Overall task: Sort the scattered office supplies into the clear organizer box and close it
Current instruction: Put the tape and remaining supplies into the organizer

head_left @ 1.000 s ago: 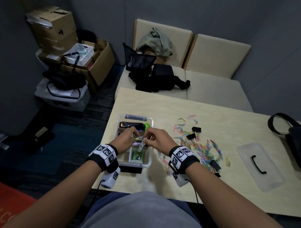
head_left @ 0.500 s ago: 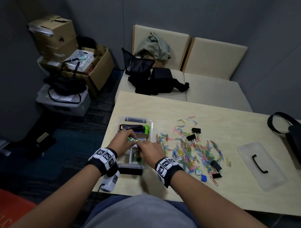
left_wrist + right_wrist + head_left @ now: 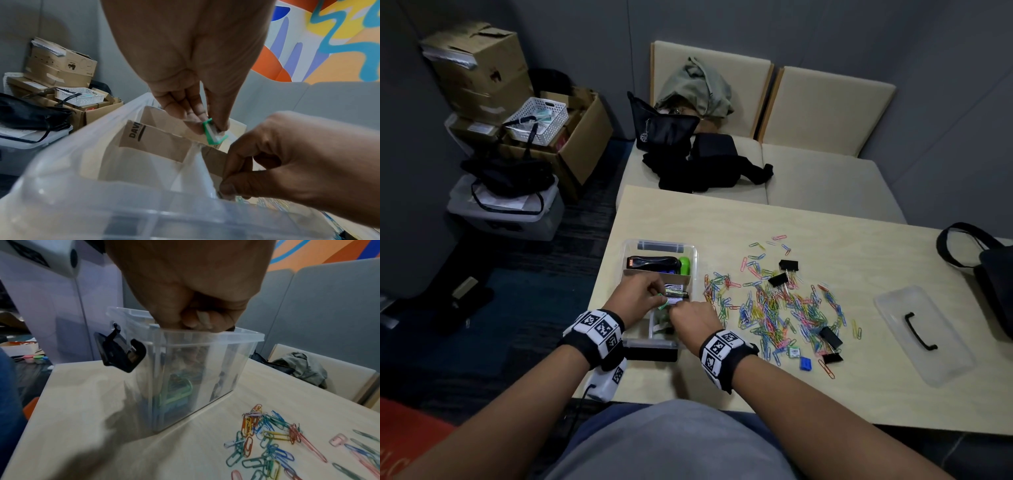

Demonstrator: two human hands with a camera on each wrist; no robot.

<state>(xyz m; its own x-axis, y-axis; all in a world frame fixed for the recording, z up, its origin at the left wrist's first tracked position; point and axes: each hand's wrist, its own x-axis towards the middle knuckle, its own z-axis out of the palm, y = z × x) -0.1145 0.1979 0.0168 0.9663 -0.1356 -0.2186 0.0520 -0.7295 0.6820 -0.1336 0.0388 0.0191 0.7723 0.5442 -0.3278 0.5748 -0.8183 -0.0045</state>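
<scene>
The clear organizer box (image 3: 690, 251) stands open at the tabletop (image 3: 825, 233) edge, its lid (image 3: 887, 305) well apart. The left hand (image 3: 185, 65) pinches a green clip (image 3: 213, 134). The right hand (image 3: 287, 162) pinches a plastic bag (image 3: 197, 165). A cardboard divider (image 3: 154, 139) reads "DAVI". Paper clips (image 3: 774, 308) lie beside.

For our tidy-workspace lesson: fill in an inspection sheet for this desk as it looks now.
Surface: pale wooden table.
Job's things: clear plastic organizer box open; clear lid with black handle apart at right; coloured paper clips and black binder clips loose.
Clutter: black bag at table edge.
Hands: left hand pinches small green-edged item; right hand curled over box.
Cables: nothing seen.
Surroundings: cardboard boxes, beige bench.
</scene>
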